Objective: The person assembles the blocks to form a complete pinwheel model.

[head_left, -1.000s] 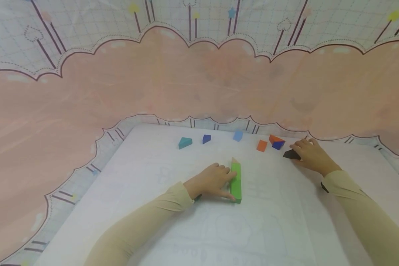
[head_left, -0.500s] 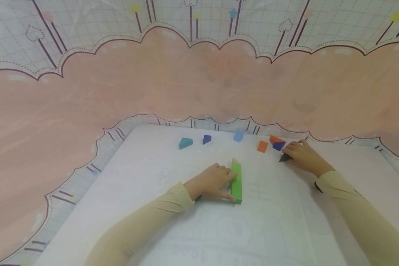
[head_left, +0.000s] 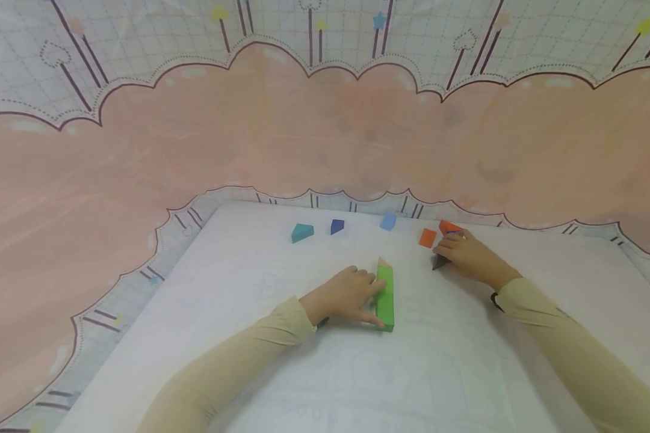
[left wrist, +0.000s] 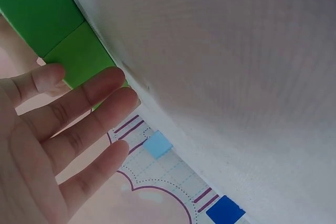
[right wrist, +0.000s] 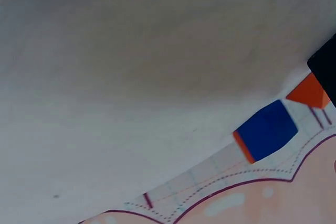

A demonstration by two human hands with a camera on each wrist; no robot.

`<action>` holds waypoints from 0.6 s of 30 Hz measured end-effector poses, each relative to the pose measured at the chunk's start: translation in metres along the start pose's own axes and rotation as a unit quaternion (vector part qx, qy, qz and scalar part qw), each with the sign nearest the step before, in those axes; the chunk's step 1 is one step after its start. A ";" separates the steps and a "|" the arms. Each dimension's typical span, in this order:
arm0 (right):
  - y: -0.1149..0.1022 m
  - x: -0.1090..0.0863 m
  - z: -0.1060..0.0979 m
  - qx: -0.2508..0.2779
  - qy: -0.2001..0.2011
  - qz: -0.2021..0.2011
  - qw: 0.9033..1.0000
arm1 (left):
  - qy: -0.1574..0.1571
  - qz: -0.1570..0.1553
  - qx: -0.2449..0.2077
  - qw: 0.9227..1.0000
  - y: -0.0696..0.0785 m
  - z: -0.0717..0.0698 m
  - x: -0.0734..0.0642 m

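Note:
My left hand (head_left: 346,296) rests at the left side of a row of green blocks (head_left: 388,300), thumb near its near end and index finger on it. A pale pointed piece (head_left: 383,262) sits at the row's far end. In the left wrist view the fingers (left wrist: 86,137) are extended, some of them beside the green blocks (left wrist: 79,51). My right hand (head_left: 471,258) grips a black block (head_left: 440,261) from above, just in front of an orange block (head_left: 448,227). The right wrist view shows the black block (right wrist: 326,69) at its edge; the hand itself is out of that frame.
Along the white table's (head_left: 238,270) far side lie a teal block (head_left: 301,233), a dark blue block (head_left: 337,227), a light blue block (head_left: 388,222) and a small orange block (head_left: 427,237). A blue block (right wrist: 268,132) sits against orange beside the right hand. Behind hangs a patterned cloth (head_left: 303,138).
My right hand has moved left and slightly nearer with the black block, now partly covering the blue and orange blocks. The left hand and green row have stayed put.

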State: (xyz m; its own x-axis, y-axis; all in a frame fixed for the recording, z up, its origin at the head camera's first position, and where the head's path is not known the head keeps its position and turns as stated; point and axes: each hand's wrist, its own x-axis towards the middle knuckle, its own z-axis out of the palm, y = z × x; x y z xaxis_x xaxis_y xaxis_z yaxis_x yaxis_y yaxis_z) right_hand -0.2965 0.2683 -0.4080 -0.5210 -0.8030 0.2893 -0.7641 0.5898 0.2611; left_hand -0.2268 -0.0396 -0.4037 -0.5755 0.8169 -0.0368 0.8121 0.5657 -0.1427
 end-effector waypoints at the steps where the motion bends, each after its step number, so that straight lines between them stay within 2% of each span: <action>1: -0.002 0.002 0.000 0.003 -0.001 0.000 1.000 | 0.001 0.000 0.000 1.000 0.000 0.000 0.000; 12: -0.019 0.021 -0.005 0.019 -0.064 0.026 0.997 | -0.015 -0.009 -0.006 1.000 -0.001 0.002 0.001; 15: -0.016 0.021 -0.006 0.011 -0.067 0.032 0.997 | -0.017 -0.010 -0.005 1.000 -0.001 0.002 0.002; 18: -0.011 0.018 -0.005 0.002 -0.040 0.021 0.999 | -0.018 -0.010 -0.005 1.000 -0.001 0.002 0.002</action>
State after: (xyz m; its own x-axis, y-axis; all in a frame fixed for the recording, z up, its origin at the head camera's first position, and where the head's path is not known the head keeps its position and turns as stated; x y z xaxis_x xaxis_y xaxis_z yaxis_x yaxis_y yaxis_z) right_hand -0.2959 0.2483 -0.4013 -0.5810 -0.7818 0.2262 -0.7423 0.6230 0.2468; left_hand -0.2286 -0.0388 -0.4057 -0.5945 0.8011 -0.0694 0.8013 0.5831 -0.1340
